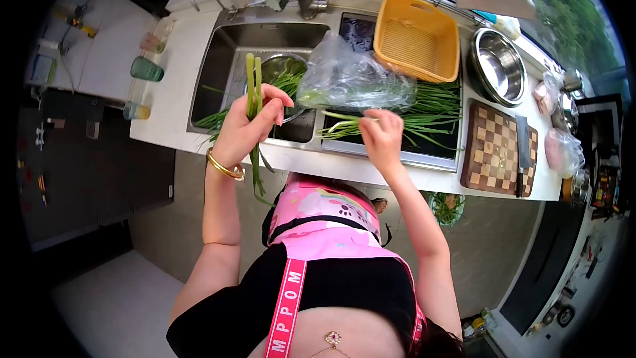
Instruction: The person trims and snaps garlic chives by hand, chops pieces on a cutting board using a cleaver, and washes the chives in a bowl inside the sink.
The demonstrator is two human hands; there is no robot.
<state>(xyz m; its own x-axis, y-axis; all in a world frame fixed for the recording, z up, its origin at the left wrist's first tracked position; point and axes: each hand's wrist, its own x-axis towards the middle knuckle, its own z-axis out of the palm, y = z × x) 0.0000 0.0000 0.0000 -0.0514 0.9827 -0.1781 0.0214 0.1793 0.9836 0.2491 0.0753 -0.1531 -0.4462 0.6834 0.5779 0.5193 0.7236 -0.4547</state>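
Observation:
My left hand (248, 126) is closed around a small bunch of garlic chives (254, 86); the pale-green stalks point up and the leaves dangle below. It is in front of the sink. My right hand (384, 138) has thumb and fingers pressed together at the stalk ends of a pile of chives (430, 109); whether a stalk is between the fingertips is hidden. A clear plastic bag (351, 76) covers part of that pile. In the sink (222, 46), a metal bowl (301, 118) holds more chives (288, 79).
A yellow basket (452, 33) stands behind the pile. At right are stacked steel bowls (500, 66) and a checkered cutting board (487, 139) with a cleaver (523, 146) on it. Cups (147, 69) line the left counter edge. A bowl of trimmings (448, 209) is below the counter.

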